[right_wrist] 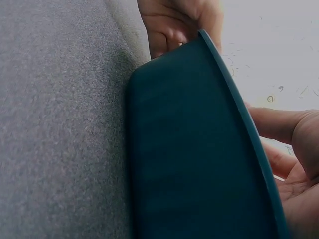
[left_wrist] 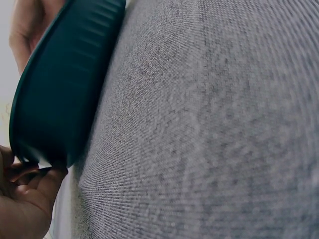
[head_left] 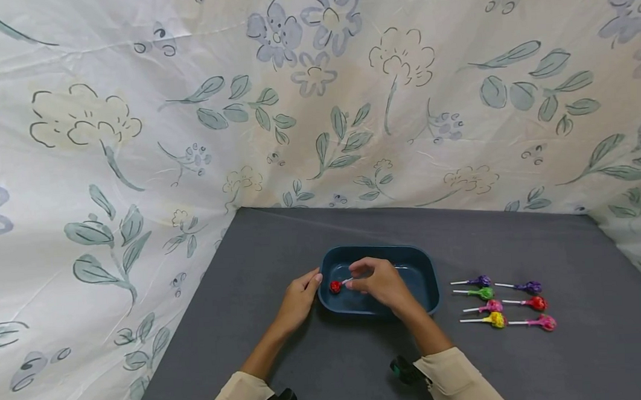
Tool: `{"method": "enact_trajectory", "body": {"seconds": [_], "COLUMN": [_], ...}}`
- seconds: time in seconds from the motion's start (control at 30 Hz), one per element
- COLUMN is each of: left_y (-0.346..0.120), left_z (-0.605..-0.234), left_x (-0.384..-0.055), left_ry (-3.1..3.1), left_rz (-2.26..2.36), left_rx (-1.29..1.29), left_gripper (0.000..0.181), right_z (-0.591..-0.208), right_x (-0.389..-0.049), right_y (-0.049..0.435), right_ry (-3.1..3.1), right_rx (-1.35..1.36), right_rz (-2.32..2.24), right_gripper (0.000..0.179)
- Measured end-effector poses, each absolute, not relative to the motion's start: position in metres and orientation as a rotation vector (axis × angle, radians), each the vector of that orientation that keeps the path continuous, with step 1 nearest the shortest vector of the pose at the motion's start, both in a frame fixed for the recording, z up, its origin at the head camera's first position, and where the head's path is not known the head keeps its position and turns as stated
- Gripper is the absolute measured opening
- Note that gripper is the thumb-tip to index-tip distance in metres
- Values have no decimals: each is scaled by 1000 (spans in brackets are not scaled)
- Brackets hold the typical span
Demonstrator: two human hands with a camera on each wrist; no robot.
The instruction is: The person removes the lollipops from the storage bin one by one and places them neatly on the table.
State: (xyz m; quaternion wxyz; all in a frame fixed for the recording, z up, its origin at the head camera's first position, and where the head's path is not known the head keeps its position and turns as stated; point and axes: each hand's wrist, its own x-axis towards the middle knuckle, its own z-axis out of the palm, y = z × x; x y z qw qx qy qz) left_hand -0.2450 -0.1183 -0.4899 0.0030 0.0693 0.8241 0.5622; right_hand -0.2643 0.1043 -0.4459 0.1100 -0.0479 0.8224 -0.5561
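A dark teal rectangular tray (head_left: 419,265) stands on the grey cloth. My left hand (head_left: 298,298) holds the tray's left end, thumb at the rim and fingers against the outer wall; the left wrist view shows those fingertips (left_wrist: 56,174) low on that end. Over the tray's inside, my right hand (head_left: 382,284) pinches the white stick of a red lollipop (head_left: 335,287), whose wrapped head points left, close to the tray's left end. In the right wrist view the right hand (right_wrist: 294,154) reaches over the rim, and the tray wall hides the lollipop.
Right of the tray lie several wrapped lollipops in two loose columns, sticks pointing left: purple (head_left: 483,281), green (head_left: 485,293), yellow (head_left: 496,319), red (head_left: 538,303) and pink (head_left: 547,323) among them. A floral curtain (head_left: 349,132) hangs behind the table (head_left: 606,354) and along its left side.
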Motion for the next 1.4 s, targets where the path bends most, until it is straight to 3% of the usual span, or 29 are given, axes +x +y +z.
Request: {"method": "enact_trajectory", "body": {"seconds": [1.4], "left_y": [-119], "left_z": [-491], "left_x": [-246], "left_ry": [2576], "left_rz": [1757], "left_rx": [229], "left_gripper": [46], "right_z": [-464], "right_x": [-285], "right_y": [70], "right_ry": [2534], "right_rx": [-265], "right_rz": [-1364], "right_gripper": [30]}}
